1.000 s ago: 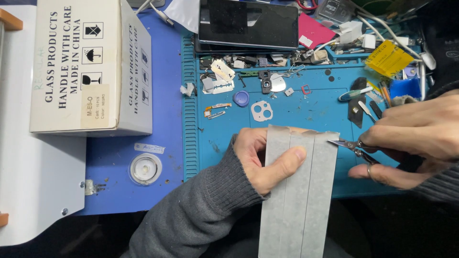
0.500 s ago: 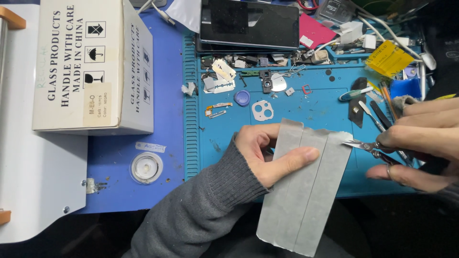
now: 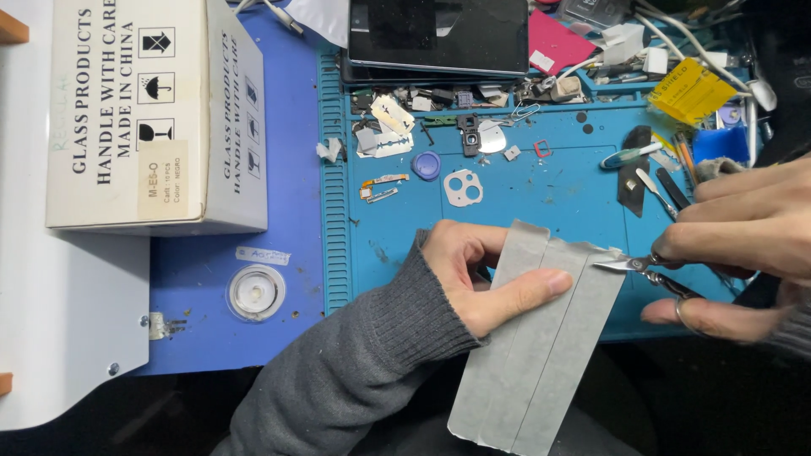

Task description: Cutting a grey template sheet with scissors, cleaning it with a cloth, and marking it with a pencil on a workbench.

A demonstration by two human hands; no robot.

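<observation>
My left hand, in a grey knit sleeve, grips a long grey flat sheet with lengthwise seams, thumb pressed across its front. The sheet slants from the blue mat down past the table's front edge. My right hand holds small metal scissors, fingers through the loops. The blade tips touch the sheet's upper right corner, where the edge looks slightly torn or cut.
A blue work mat carries small phone parts, a white camera frame, tweezers and tools at right. A dark tablet lies at the back. A white cardboard box stands left, with a round clear disc below it.
The sheet has tilted and shifted rightward in my left hand. My right hand with the scissors has moved right, and the blades now meet the sheet's upper right corner.
</observation>
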